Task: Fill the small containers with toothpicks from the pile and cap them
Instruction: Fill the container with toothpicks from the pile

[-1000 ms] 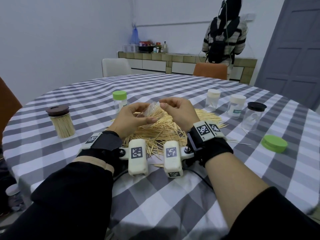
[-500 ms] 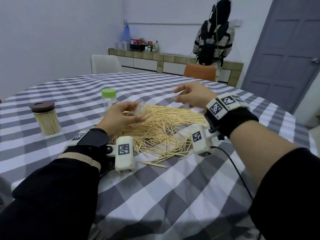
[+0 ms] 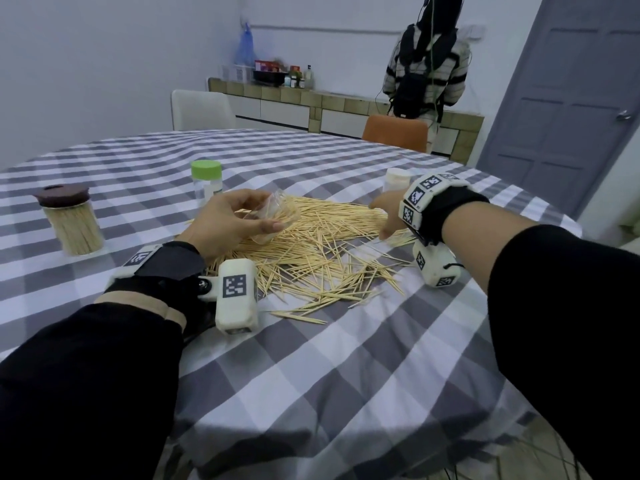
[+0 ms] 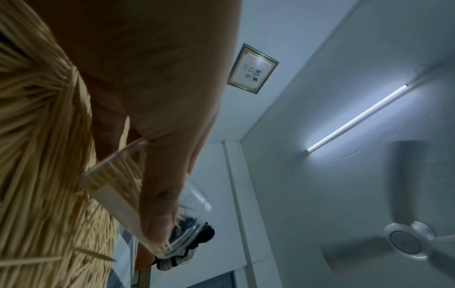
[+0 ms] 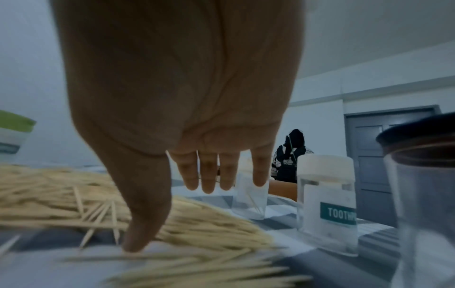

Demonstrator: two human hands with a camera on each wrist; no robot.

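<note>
While my left hand (image 3: 228, 221) grips clear jar (image 3: 273, 216) tilted over toothpick pile (image 3: 311, 244), partly filled, filling step goes on. My right hand (image 3: 388, 216), fingers spread and empty, thumb touching pile's far edge near white-capped jar (image 3: 397, 178). Next move, I judge: pinch fresh bunch, feed jar mouth. Half second ago right hand was raised above pile; now lowered onto it.
</note>
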